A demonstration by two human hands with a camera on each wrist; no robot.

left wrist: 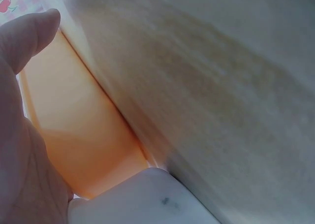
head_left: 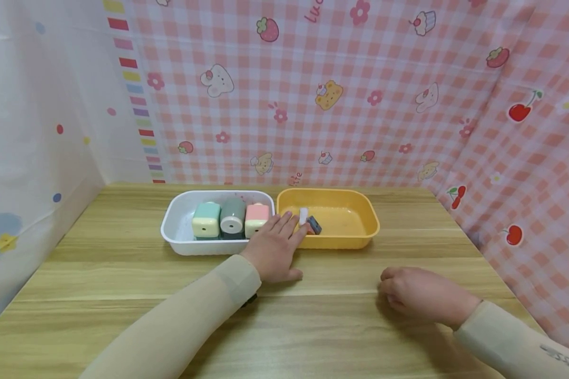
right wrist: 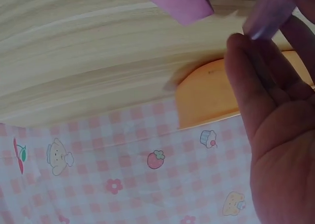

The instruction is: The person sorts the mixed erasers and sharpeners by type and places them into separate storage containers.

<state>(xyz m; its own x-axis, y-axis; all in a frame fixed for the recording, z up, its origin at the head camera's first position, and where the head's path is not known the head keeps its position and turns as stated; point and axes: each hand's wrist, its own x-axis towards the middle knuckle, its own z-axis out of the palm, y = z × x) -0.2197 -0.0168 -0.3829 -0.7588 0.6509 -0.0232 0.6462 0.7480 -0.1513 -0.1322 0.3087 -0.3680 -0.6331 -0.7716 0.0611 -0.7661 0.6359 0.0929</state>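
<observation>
My left hand (head_left: 274, 255) rests with extended fingers over the adjoining rims of the white tray (head_left: 182, 247) and the yellow tray (head_left: 341, 242). Three pencil sharpeners stand in the white tray: a mint one (head_left: 206, 220), a grey-green one (head_left: 233, 216) and a pink one (head_left: 257, 216), partly behind that hand. By its fingertips, inside the yellow tray, lie a small pale block (head_left: 303, 216) and a small dark blue-grey sharpener (head_left: 315, 225). Low over the table at right, my right hand (head_left: 424, 295) pinches a small purple block (right wrist: 269, 15), hidden in the head view.
Another pinkish-purple block (right wrist: 179, 5) shows near the right hand in the right wrist view. A pink checked cloth (head_left: 384, 63) hangs behind and to the right of the wooden table (head_left: 313, 326), and a white cloth (head_left: 38, 105) hangs at left.
</observation>
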